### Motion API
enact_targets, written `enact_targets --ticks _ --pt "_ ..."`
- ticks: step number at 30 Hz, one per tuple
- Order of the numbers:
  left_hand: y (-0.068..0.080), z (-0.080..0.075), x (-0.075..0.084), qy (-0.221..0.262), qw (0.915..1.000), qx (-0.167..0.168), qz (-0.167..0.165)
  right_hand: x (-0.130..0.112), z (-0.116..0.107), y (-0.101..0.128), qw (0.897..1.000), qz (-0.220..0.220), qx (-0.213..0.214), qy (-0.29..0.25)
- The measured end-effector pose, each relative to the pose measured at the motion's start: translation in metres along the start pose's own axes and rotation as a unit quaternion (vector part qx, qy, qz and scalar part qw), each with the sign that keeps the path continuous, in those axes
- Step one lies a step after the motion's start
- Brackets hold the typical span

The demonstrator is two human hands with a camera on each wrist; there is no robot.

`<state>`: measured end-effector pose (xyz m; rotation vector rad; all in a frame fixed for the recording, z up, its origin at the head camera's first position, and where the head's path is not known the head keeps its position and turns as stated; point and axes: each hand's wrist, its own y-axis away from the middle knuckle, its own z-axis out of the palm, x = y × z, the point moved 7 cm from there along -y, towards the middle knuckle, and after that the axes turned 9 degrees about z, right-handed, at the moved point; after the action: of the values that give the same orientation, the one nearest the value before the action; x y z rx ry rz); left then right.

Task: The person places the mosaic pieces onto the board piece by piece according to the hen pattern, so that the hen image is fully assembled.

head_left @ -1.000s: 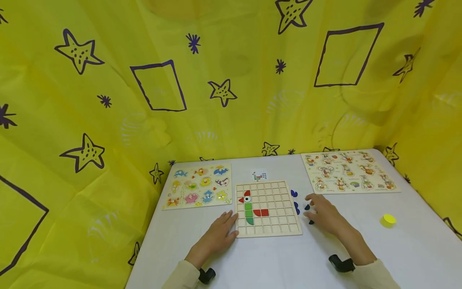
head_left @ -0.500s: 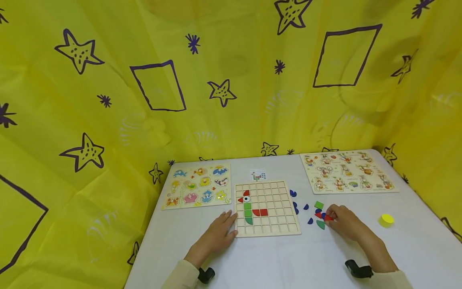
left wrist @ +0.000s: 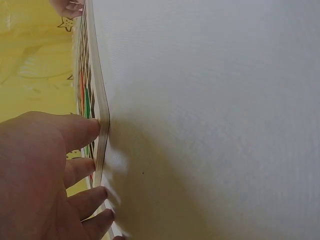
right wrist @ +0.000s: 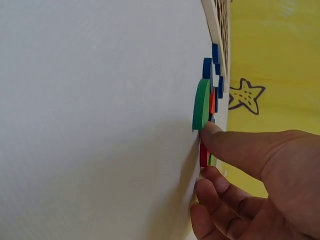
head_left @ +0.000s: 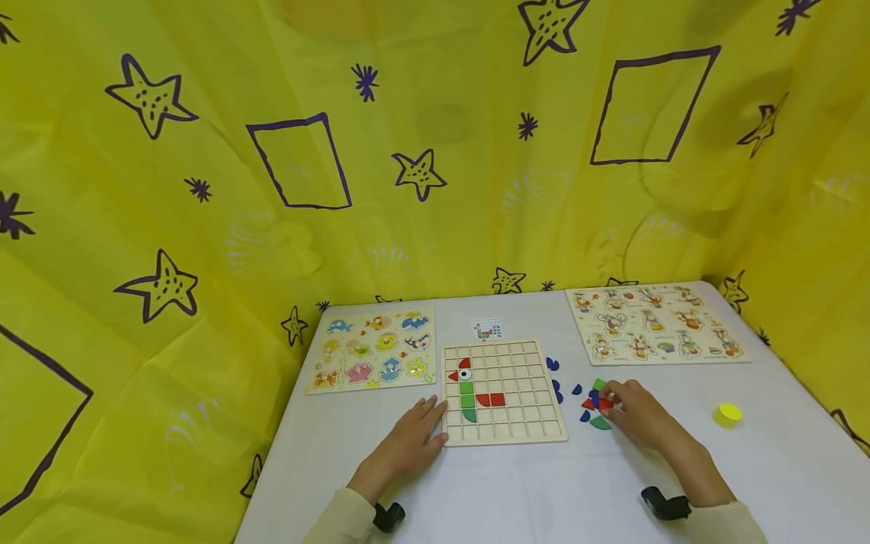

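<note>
A yellow cloth (head_left: pixel 462 242) printed with dark stars and frames hung behind me and at the sides of the bench (head_left: pixel 530 499), which was covered in white. At its far right lay a wide picture board (head_left: pixel 632 321) of small cartoon figures. The gridded board (head_left: pixel 516 378) lay flat in front of me, with a board of sea creatures (head_left: pixel 372 355) beyond its left side. My left hand (head_left: pixel 406 442) rested at the grid's left edge, its fingers parted and fairly straight, the tips touching the rim without gripping it. My right hand (head_left: pixel 637 412) was off to the right of the grid, low over the bench; its fingers were curled, and I pinched a red piece (right wrist: pixel 203 152) between thumb and forefinger. Past the grid's far edge lay a little printed card (head_left: pixel 486 329), and a short yellow cylinder (head_left: pixel 727 415) stood farther right. 8 pieces sat in the grid, among them 2 green squares (head_left: pixel 467 394) and a red square (head_left: pixel 498 399). Around my pinch were a green quarter-round (right wrist: pixel 201 105), a loose green square (head_left: pixel 598 384) and a red triangle (head_left: pixel 587 404), with small blue pieces (head_left: pixel 577 390) among and beside them.
</note>
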<state>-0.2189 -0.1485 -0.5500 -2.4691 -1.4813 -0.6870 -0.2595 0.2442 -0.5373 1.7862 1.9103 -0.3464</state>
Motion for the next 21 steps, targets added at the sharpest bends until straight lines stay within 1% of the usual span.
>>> enact_targets --ticks 6,15,21 --pt "0.001 -0.003 0.003 0.002 1.0000 0.006 0.007 -0.005 0.004 -0.004 1.000 0.025 -0.003 -0.008" --pt "0.001 -0.002 0.000 0.003 1.0000 0.004 0.004 -0.021 0.012 -0.008 1.000 -0.016 0.004 -0.007" --pt "0.000 0.000 -0.001 0.005 1.0000 0.001 0.000 -0.033 0.013 -0.015 0.999 -0.028 0.019 0.013"
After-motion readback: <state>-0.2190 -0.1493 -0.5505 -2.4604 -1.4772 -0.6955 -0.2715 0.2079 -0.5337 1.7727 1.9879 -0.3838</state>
